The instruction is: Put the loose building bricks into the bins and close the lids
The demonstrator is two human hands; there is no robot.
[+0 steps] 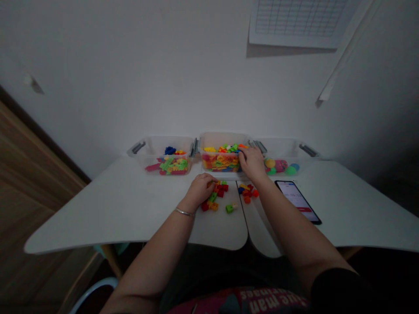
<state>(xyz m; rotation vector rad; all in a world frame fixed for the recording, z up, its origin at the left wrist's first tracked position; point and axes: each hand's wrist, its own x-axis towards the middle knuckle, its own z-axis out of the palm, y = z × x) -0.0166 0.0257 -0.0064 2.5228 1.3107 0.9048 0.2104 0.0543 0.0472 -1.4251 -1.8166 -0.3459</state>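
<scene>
My left hand (200, 188) rests low over a loose heap of plastic building blocks (221, 189) on the white table. Its fingers are curled, with orange showing between thumb and fingertips, so it seems closed on a block. Red, green and orange blocks lie beside it, and a green block with a pale piece (230, 208) sits apart. My right hand (252, 162) reaches over the right front corner of the middle clear bin (225, 136). Thumb and forefinger are apart, and the fingertips are at the multicoloured blocks (231, 148) inside. A second small heap (248, 192) lies below my right wrist.
The left clear bin (150, 146) holds pink, green and blue pieces. Balls and pink pieces are in the right bin (283, 146). A phone (297, 200) lies beside my right forearm. A seam (241, 205) splits the table (108, 209); the wall stands behind the bins.
</scene>
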